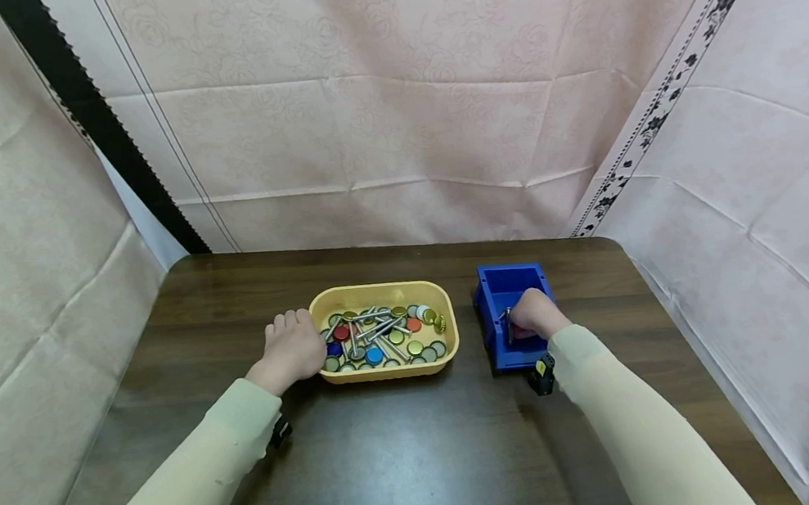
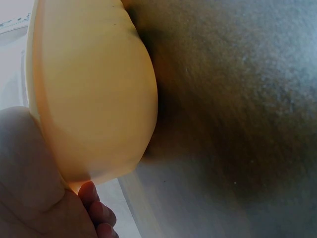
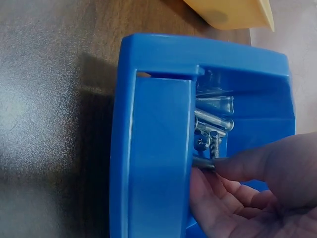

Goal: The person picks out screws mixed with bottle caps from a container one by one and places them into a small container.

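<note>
Head view: a yellow plastic tray (image 1: 388, 373) is set on the dark wood-grain table (image 1: 405, 466), with a blue plastic bin (image 1: 511, 276) placed to its right, near it but not touching. In the tray, loose silver screws (image 1: 370, 316) are mixed with metal bottle caps (image 1: 374, 356) in blue, red, gold and pale silver. The tray's left end is gripped by the left hand (image 1: 293, 348), whose fingers are curled at the rim; the exact placing of the thumb cannot be told. The right hand (image 1: 538, 314) is lowered into the near part of the bin. In the right wrist view, a screw (image 3: 203, 162) seems to be pinched between thumb and fingers, just above the bin's floor, with several other screws (image 3: 214, 119) lying loose beyond it.

The work is judged to be partway along: a small group of screws is already held in the bin, and no caps can be made out there, though part of its inside is hidden by the hand. Many screws are still left among the caps in the tray, so the two kinds are not yet separated.
</note>
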Action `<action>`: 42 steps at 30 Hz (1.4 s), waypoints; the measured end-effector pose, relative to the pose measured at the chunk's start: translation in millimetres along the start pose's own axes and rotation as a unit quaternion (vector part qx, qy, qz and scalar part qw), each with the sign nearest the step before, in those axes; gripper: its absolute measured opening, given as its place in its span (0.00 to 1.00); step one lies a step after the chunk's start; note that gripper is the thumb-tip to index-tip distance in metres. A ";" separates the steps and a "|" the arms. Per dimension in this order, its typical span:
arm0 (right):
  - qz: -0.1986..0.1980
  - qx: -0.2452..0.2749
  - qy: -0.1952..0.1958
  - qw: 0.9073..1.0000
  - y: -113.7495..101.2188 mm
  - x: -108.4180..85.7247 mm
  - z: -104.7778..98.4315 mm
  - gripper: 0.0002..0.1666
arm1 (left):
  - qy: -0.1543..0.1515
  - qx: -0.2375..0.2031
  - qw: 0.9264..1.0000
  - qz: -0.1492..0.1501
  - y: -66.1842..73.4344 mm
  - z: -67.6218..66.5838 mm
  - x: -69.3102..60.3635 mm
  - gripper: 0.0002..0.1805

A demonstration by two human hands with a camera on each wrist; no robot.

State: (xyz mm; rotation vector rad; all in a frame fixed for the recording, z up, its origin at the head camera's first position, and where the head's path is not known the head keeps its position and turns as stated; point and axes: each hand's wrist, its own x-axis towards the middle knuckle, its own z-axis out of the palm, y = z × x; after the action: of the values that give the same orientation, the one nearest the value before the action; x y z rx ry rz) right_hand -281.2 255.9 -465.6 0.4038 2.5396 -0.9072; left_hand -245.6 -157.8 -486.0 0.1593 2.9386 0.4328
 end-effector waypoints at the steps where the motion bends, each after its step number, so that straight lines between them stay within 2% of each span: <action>1: 0.000 -0.001 0.000 1.000 0.0 0.0 -0.3 0.08 | 0.000 0.000 1.000 -0.001 0.0 0.3 -0.1 0.15; 4: -0.017 0.003 0.002 1.000 -1.3 -2.4 -3.9 0.07 | 0.000 -0.002 1.000 -0.003 0.1 0.7 -0.4 0.14; 9: -0.060 0.054 0.014 0.997 -9.9 -13.1 -16.1 0.15 | 0.001 -0.006 1.000 -0.001 0.5 -0.4 -1.2 0.13; 16: -0.100 0.160 0.005 0.982 -36.4 -29.0 -25.7 0.16 | 0.001 -0.006 1.000 0.001 -0.2 -2.2 -2.5 0.14; 22: -0.135 0.239 -0.026 0.961 -70.4 -36.2 -9.4 0.19 | 0.001 -0.008 1.000 0.001 -0.7 -1.2 -1.4 0.14; 30: -0.170 0.220 -0.089 0.956 -104.0 -33.1 32.0 0.18 | -0.007 -0.005 1.000 -0.002 0.4 1.4 1.1 0.14; 33: -0.147 0.244 -0.128 0.950 -112.4 -29.4 48.3 0.19 | -0.008 -0.006 1.000 -0.003 0.6 1.3 1.3 0.13; 37: -0.071 0.281 -0.186 0.939 -120.7 -26.8 68.5 0.25 | -0.006 -0.008 1.000 -0.003 0.8 0.4 0.5 0.14; 39: -0.040 0.291 -0.203 0.934 -123.3 -26.2 79.1 0.26 | -0.005 -0.007 1.000 -0.004 0.6 0.5 0.6 0.14; 42: -0.025 0.307 -0.209 0.928 -126.5 -26.1 93.8 0.24 | -0.001 -0.004 1.000 -0.003 1.0 0.1 0.4 0.14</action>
State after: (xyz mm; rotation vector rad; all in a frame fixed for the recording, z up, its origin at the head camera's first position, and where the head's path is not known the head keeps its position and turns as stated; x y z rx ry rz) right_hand -282.5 96.9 -451.9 0.2794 1.8490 -1.6165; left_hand -245.8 -156.7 -485.8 0.1503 2.9341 0.4439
